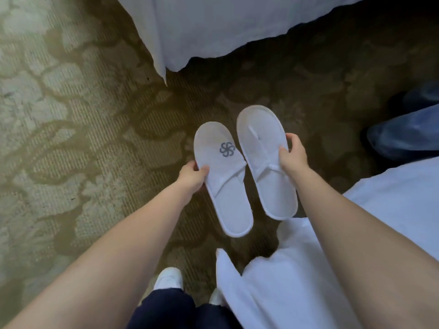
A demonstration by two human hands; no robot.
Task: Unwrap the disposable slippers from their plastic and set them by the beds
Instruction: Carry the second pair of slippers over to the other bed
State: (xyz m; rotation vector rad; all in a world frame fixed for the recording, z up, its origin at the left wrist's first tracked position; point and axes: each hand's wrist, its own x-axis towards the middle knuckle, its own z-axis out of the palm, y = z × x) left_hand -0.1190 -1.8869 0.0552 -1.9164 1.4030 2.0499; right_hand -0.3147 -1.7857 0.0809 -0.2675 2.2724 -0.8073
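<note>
Two white disposable slippers are held side by side above the patterned carpet, toes pointing away from me. The left slipper [223,186] carries a grey swirl logo on its upper, and my left hand [192,176] pinches its left edge. The right slipper [263,167] has its strap flattened, and my right hand [293,155] grips its right edge. No plastic wrapping shows on either slipper. White bedding of one bed [213,27] hangs at the top; the white cover of a second bed [389,205] lies at the right.
Beige and brown patterned carpet [71,138] covers the floor between the beds. My white shoe [169,279] and dark trouser legs show at the bottom. Another person's blue-clad leg [403,136] stands at the right edge.
</note>
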